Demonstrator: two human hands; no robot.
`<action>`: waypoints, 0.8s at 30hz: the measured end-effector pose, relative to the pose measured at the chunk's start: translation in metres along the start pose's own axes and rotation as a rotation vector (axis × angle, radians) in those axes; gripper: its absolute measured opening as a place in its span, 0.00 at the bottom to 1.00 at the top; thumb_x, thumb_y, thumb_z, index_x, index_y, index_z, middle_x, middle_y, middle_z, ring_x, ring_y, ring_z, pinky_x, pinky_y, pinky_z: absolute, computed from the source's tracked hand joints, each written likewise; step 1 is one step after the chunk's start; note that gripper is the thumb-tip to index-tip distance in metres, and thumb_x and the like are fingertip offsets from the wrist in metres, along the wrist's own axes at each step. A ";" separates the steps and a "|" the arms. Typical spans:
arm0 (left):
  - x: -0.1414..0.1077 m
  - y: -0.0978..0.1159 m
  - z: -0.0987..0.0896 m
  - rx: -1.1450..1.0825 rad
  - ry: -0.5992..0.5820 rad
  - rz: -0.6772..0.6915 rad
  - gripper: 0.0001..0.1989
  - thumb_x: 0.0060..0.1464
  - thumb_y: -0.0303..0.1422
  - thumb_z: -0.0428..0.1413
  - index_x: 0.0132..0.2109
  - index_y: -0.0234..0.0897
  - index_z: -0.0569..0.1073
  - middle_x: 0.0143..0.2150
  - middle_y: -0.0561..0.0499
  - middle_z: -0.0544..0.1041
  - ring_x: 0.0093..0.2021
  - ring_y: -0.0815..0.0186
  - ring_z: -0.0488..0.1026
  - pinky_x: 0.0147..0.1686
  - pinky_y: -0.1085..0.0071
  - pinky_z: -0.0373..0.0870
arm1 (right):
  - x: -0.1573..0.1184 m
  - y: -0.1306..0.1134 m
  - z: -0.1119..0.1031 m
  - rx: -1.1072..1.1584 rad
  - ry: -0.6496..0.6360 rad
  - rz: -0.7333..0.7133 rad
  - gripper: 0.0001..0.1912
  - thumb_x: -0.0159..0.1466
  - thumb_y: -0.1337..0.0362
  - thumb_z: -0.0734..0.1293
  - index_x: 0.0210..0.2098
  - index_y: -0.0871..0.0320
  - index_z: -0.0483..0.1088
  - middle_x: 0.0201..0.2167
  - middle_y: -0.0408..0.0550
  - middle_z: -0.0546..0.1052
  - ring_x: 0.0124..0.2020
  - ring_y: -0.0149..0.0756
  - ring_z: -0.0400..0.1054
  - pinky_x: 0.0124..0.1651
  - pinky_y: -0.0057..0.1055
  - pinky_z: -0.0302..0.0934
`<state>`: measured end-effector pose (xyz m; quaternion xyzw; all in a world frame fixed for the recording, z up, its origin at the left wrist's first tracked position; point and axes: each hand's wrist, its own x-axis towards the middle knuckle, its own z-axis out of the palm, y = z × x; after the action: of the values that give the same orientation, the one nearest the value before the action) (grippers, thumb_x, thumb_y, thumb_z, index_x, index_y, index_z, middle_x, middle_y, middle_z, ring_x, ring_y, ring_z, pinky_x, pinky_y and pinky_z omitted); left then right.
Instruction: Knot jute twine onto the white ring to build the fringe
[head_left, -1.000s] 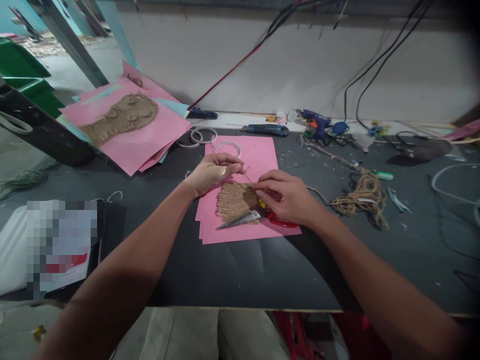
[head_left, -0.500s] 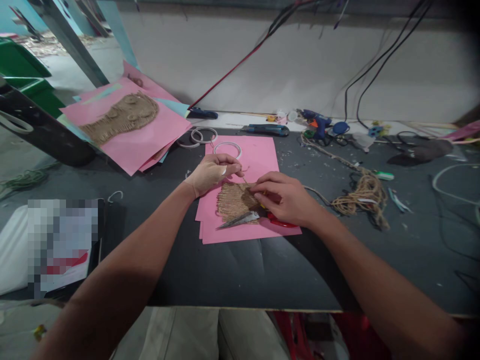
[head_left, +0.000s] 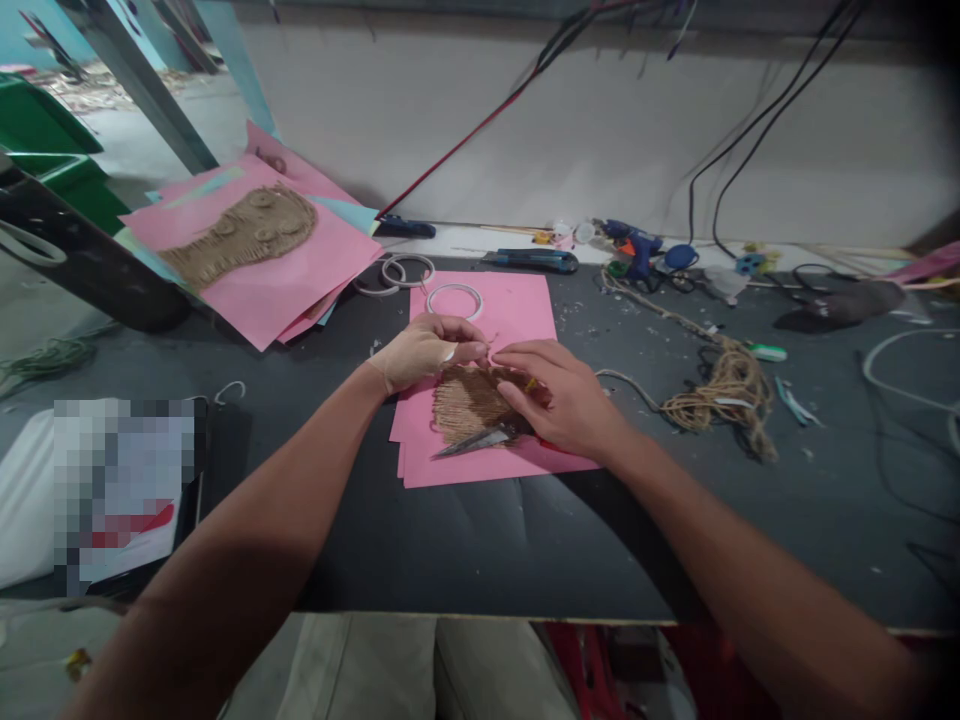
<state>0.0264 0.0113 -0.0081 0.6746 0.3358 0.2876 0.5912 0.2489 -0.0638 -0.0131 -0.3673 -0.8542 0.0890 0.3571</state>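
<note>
Dark bench (head_left: 420, 560) backed by a pale wall (head_left: 450, 120) at 12 o'clock. The twine mat (head_left: 466, 405) is laid mid-bench on pink paper (head_left: 525, 310), scissors (head_left: 480, 442) rested across its 6 o'clock edge, loose twine (head_left: 724, 398) bunched at 3. Step in hand, apparently: twine being set along the mat's 12 o'clock edge; lining up and pressing down is called for next. Left hand (head_left: 421, 352): fingertips pinched together, seemingly on the twine. Right hand (head_left: 568, 398): thumb and forefinger apart; grip contents can't be told.

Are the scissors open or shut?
Shut, it seems: the scissors show one narrow point, with no gap between the blades. The right hand hides much of the rest.
</note>
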 end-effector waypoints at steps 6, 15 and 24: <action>0.000 -0.002 -0.001 0.019 0.007 0.004 0.12 0.53 0.39 0.65 0.38 0.33 0.80 0.36 0.46 0.81 0.36 0.66 0.75 0.40 0.69 0.70 | 0.001 -0.002 0.004 -0.001 -0.026 0.023 0.15 0.69 0.64 0.65 0.55 0.55 0.71 0.53 0.56 0.77 0.55 0.47 0.71 0.57 0.50 0.68; 0.001 -0.003 -0.001 0.022 0.054 0.022 0.13 0.51 0.39 0.66 0.38 0.34 0.82 0.37 0.47 0.81 0.37 0.66 0.75 0.42 0.67 0.70 | 0.001 -0.003 0.003 -0.001 -0.040 0.040 0.17 0.70 0.64 0.65 0.57 0.55 0.69 0.56 0.57 0.75 0.57 0.47 0.69 0.59 0.51 0.66; 0.003 -0.007 -0.001 0.011 0.142 0.018 0.12 0.47 0.37 0.68 0.39 0.36 0.84 0.38 0.46 0.82 0.38 0.64 0.76 0.42 0.66 0.71 | 0.000 -0.003 0.002 0.035 -0.058 0.080 0.18 0.70 0.62 0.65 0.59 0.52 0.67 0.55 0.55 0.74 0.57 0.46 0.69 0.59 0.50 0.67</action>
<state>0.0266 0.0145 -0.0147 0.6588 0.3725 0.3382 0.5594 0.2455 -0.0657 -0.0130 -0.3922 -0.8470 0.1290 0.3347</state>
